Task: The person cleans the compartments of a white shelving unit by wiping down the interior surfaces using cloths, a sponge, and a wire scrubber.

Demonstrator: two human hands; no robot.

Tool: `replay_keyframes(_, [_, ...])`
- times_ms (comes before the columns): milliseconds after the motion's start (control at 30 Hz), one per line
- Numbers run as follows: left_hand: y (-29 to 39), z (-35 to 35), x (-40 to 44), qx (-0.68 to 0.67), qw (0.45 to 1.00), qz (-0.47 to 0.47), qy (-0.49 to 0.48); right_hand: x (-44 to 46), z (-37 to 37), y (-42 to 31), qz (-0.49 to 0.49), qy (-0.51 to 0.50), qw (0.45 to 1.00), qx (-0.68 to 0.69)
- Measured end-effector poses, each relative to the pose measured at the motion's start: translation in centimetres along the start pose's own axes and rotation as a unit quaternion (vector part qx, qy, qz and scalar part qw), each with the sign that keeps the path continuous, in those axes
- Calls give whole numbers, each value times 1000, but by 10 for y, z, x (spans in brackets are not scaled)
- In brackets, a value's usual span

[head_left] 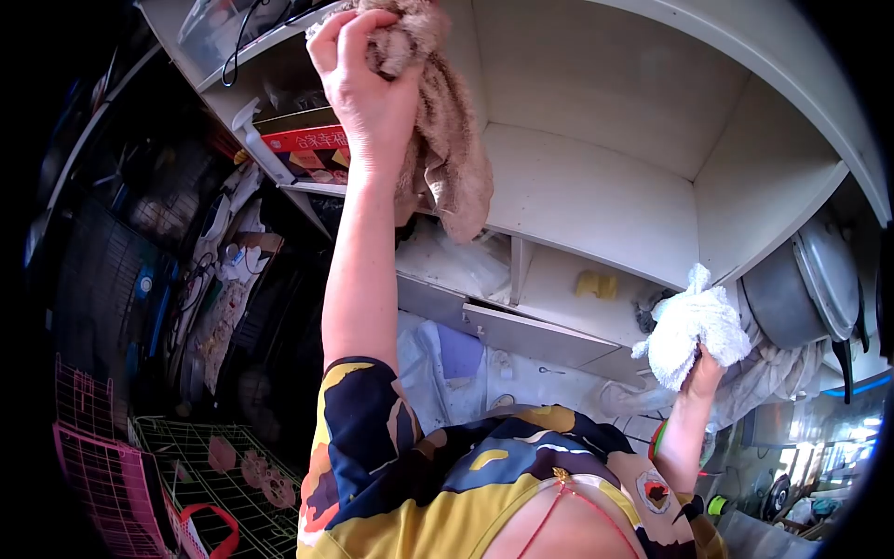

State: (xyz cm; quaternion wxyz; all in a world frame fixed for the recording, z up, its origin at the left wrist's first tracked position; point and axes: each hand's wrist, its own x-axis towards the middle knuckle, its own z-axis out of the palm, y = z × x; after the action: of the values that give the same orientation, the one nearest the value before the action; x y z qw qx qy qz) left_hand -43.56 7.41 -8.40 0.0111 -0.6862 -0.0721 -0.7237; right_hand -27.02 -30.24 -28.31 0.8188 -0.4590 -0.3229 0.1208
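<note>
High in the view, my left hand [368, 98] is closed around a brown fluffy towel [456, 154]. The towel hangs down past the wrist, in front of a white cabinet [577, 172]. Lower on the right, my right hand [705, 374] grips a bunched white cloth [698, 326], which hides most of the fingers. The cloth is near the cabinet's lower right corner, beside a grey lidded pot [792, 284].
Left of the towel, a red box [307, 149] sits on a shelf next to a white spray bottle [256, 140]. A yellow item [596, 284] lies in a lower compartment. Wire cages [102, 447] stand at the lower left. A drawer front [540, 334] sits tilted below.
</note>
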Motion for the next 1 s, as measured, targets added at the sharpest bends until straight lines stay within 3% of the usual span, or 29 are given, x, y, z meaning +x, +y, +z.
replay_keyframes(67, [-10,10,-20,87,996,29,-17,3,-2,1,-7,-10,1000,14])
replay_keyframes(167, [-3,8,-63,41,996,-72,-25,3,-15,5,-1,-22,1000,-11])
replay_keyframes(367, [-5,-3,-184,28,975,-213,-48,-7,-38,8,-37,66,997,-12])
replay_keyframes(533, [11,-27,-220,-19,923,-369,-103,-13,-48,9,2,62,998,-21])
replay_keyframes(567, [4,-28,-220,-85,895,-430,-82,-12,-45,8,-7,37,999,-10])
replay_keyframes(600, [8,-28,-203,-243,815,-525,-30,-11,-43,9,-9,41,999,-12])
replay_keyframes(667, [18,-27,-159,-343,765,-545,-10,-11,-41,10,5,30,999,-21])
replay_keyframes(800, [21,8,-89,-403,757,-512,-51,-8,-13,1,-12,46,999,-6])
replay_keyframes(867, [15,31,-60,-467,687,-547,-107,-7,-7,-5,-28,43,999,-16])
replay_keyframes(933, [-11,71,-47,-558,552,-614,-84,-9,-12,-11,-27,38,999,-6])
replay_keyframes(1000, [3,95,-21,-571,535,-622,-7,-14,-20,-11,-25,60,998,-17])
